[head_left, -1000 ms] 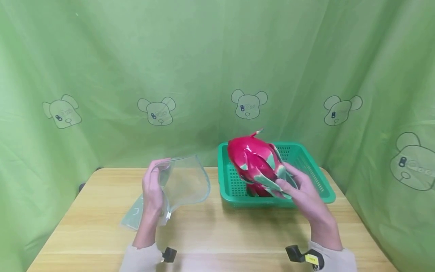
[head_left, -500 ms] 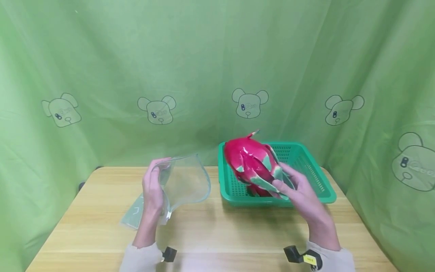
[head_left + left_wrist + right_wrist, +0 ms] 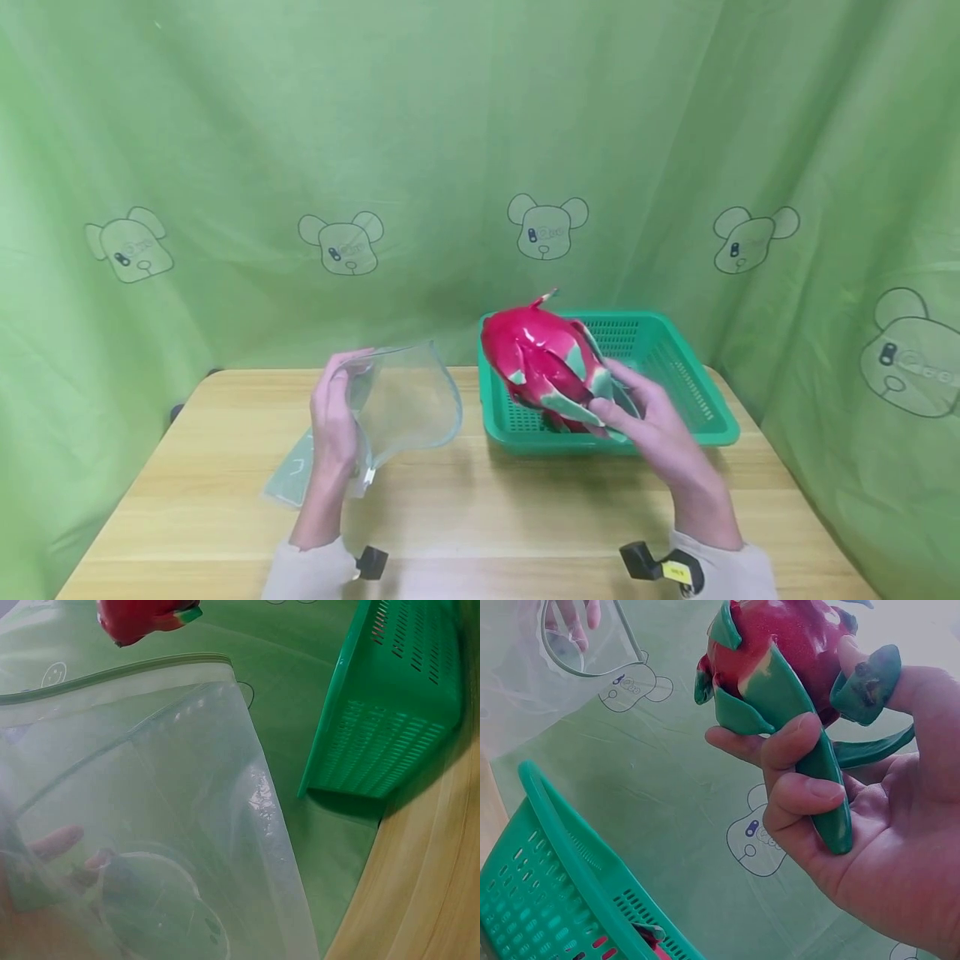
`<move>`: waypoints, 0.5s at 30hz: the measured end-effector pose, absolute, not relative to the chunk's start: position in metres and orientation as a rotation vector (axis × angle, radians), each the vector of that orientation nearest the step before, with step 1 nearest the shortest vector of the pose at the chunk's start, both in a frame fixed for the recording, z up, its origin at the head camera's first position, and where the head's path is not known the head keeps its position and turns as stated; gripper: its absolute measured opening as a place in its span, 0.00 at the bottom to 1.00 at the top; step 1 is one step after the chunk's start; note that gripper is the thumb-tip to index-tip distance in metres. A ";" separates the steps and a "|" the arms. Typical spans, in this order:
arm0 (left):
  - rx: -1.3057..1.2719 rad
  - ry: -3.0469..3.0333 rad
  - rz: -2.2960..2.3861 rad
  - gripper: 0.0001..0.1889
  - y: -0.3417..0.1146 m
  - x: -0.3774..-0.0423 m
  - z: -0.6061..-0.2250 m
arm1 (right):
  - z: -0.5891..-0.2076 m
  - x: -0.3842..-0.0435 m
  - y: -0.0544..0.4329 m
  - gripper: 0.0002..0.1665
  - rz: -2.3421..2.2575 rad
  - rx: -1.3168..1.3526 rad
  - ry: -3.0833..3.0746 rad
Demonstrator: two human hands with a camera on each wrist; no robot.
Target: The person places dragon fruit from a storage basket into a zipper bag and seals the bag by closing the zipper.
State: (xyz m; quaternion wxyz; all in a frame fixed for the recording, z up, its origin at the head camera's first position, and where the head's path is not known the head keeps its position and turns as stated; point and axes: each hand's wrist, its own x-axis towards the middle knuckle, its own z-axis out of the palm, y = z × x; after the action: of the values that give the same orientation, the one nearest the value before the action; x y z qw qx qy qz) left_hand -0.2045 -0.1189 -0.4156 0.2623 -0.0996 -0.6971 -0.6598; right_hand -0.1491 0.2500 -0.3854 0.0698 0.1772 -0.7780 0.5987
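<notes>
A dragon fruit (image 3: 536, 346), glossy pink-red with green-tipped scales, is gripped at its leafy end by my right hand (image 3: 667, 433). It hangs above the left part of a green basket (image 3: 532, 444). In the right wrist view, curled fingers (image 3: 802, 796) wrap its long green scales. My left hand (image 3: 333, 425) holds a clear zip bag (image 3: 416, 400) by its left side. The bag's mouth gapes toward the fruit, with a white slider (image 3: 370, 476) low at its edge. In the left wrist view, fingers show blurred through the plastic.
Another red piece (image 3: 558, 423), mostly hidden, lies in the basket below the held fruit. Flat clear plastic (image 3: 291, 475) rests on the wooden table (image 3: 465, 533) left of my left hand. A green curtain (image 3: 435, 125) with mouse-head drawings hangs behind and at the sides.
My right hand has moved the dragon fruit slowly left, closer to the bag. The left hand and bag have hardly moved.
</notes>
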 end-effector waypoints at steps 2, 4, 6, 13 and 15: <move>-0.269 -1.883 -1.782 0.22 -0.119 -0.205 -0.416 | -0.385 -0.149 0.249 0.32 1.792 0.547 -2.345; -0.264 -1.883 -1.779 0.22 -0.120 -0.205 -0.416 | -0.384 -0.149 0.247 0.32 1.777 0.559 -2.350; -0.259 -1.886 -1.777 0.23 -0.121 -0.205 -0.417 | -0.385 -0.149 0.246 0.33 1.774 0.568 -2.352; -0.263 -1.880 -1.791 0.22 -0.121 -0.205 -0.417 | -0.386 -0.150 0.241 0.33 1.805 0.609 -2.341; -0.262 -1.880 -1.790 0.22 -0.121 -0.206 -0.417 | -0.387 -0.150 0.240 0.33 1.806 0.622 -2.338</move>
State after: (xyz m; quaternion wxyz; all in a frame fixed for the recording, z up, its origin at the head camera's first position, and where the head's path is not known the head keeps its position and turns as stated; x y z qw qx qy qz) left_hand -0.2056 -0.1211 -0.4170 0.2632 -0.0971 -0.6952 -0.6618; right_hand -0.1505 0.2400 -0.3867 0.0614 0.2055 -0.7730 0.5970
